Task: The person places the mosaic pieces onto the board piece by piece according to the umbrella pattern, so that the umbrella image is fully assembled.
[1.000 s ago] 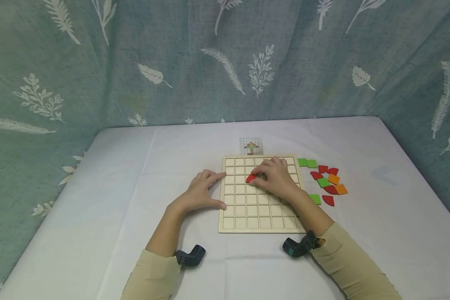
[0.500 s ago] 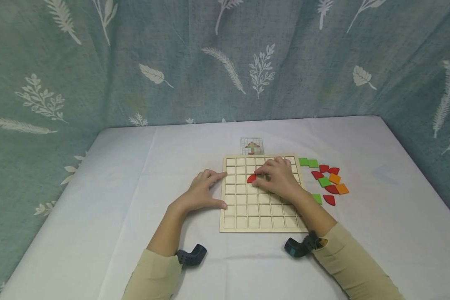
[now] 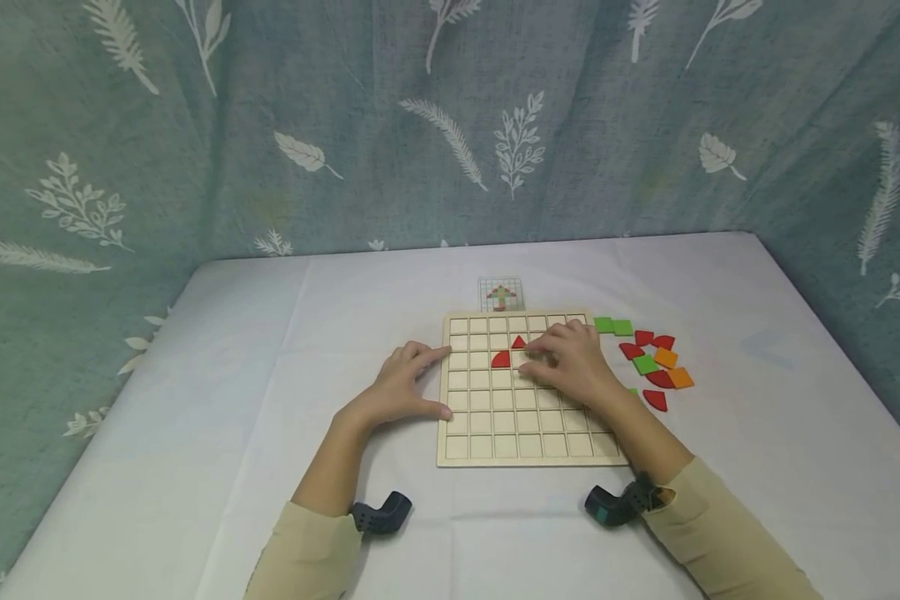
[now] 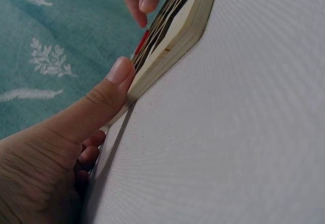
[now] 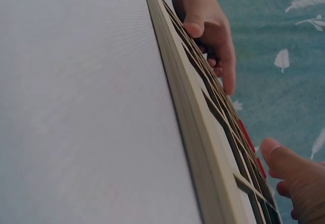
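Note:
On the table lies a wooden grid board (image 3: pixel 480 423). My left hand (image 3: pixel 405 385) rests at its left edge, thumb and forefinger spread apart with their tips on the rim; in the left wrist view the thumb (image 4: pixel 104 94) presses the board's side. A red quarter-circle tile (image 3: pixel 501 359) sits in one cell of the upper part. Up and to the right of it lies a red triangular piece (image 3: pixel 519 342), partly covered by the fingers in the head view. My right hand (image 3: pixel 573 362) hovers over the board beside these pieces, thumb and fingers apart and holding nothing.
A small card (image 3: pixel 500 294) with a coloured grid pattern lies behind the board. Right of the board are green squares (image 3: pixel 622 327), orange squares (image 3: pixel 681 378) and several red quarter-circle tiles (image 3: pixel 655 400). A leaf-patterned curtain (image 3: pixel 375 167) hangs behind the table.
My right hand has let go of the red quarter-circle tile, which now lies in its cell, and has moved right, uncovering the red triangular piece. The left hand stays put.

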`<state>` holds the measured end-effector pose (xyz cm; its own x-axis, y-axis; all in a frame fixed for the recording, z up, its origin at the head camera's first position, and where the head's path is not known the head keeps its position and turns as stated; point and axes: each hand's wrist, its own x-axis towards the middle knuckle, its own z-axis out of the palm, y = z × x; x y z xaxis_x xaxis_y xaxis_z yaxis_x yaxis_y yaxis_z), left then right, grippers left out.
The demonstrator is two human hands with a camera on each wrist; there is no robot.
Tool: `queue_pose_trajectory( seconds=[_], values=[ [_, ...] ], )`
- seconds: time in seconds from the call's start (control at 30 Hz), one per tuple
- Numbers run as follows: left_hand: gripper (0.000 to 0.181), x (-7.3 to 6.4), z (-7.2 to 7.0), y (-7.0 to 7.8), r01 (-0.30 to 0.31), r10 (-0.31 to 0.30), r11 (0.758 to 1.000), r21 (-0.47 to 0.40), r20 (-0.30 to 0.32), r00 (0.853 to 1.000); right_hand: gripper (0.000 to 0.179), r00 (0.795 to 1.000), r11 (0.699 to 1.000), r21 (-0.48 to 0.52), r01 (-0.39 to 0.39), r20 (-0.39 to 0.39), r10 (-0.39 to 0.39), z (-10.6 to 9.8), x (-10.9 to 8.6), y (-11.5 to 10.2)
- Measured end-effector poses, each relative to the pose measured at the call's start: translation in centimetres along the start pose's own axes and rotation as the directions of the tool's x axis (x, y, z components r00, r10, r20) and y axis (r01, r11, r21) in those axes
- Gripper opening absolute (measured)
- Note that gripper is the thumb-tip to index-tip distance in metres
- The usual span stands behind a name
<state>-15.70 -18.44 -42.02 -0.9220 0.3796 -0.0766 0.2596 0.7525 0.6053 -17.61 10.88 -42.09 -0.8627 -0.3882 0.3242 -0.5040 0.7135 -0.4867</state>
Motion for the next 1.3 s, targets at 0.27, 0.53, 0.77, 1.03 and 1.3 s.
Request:
queue_pose_trajectory(
  seconds=[0.27, 0.53, 0.77, 1.03, 1.3],
  values=[
    [0.101, 0.0, -0.1, 0.0, -0.026, 0.026, 1.0, 0.012, -0.002, 1.0, 0.029, 1.0, 1.0, 0.0, -0.007, -0.02, 0.007, -0.7, -0.7, 0.6],
    [0.1, -0.1, 0.0, -0.1, -0.018, 0.018, 1.0, 0.001, 0.003, 1.0, 0.031, 0.999, 0.999, -0.028, -0.021, -0.028, 0.02, -1.4, -1.4, 1.5],
    [0.101, -0.2, -0.1, 0.1, -0.006, 0.006, 1.0, 0.004, 0.006, 1.0, 0.032, 0.997, 0.999, -0.02, -0.038, -0.063, 0.036, -2.3, -2.1, 2.9],
    [0.1, -0.2, -0.2, 0.0, -0.02, 0.02, 1.0, 0.006, 0.006, 1.0, 0.033, 0.993, 0.998, -0.039, -0.053, -0.112, 0.048, -3.5, -3.1, 4.4],
    [0.1, -0.1, -0.1, 0.0, -0.012, 0.012, 1.0, 0.005, 0.009, 1.0, 0.038, 0.987, 0.993, -0.051, -0.106, -0.124, 0.099, -4.6, -4.2, 5.5]
  ],
)
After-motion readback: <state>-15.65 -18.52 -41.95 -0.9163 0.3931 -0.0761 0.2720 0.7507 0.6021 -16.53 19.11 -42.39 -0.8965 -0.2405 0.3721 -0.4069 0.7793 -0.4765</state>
